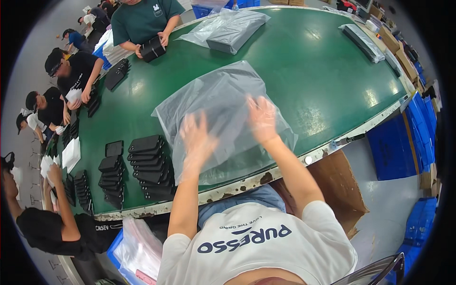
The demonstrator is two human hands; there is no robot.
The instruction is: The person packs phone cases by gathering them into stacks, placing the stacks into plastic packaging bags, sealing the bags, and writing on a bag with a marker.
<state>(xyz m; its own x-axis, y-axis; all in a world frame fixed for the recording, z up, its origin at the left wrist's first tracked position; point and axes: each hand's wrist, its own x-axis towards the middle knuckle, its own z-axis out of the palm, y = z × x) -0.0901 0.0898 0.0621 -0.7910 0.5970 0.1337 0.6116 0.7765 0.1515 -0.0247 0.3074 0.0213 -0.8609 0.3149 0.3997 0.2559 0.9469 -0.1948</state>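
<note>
A large clear plastic bag (223, 90) lies spread on the green table in front of me, its edges wrinkled. My left hand (197, 140) rests over its left half, fingers spread and somewhat blurred. Over the right half is my right hand (262, 116), palm down with fingers apart. Neither hand grips anything. Whether the film passes over parts of my hands, I cannot tell. Just left of the bag stands a tall stack of black phone cases (151, 166), with a second stack of black cases (110, 178) beside it.
The green table (327, 80) has a worn pale rim. A grey bundle in plastic (237, 35) lies at the far side, another wrapped bundle (363, 42) far right. Co-workers handle black cases and white sheets on the left. Blue bins (396, 142) and cardboard (344, 190) stand right.
</note>
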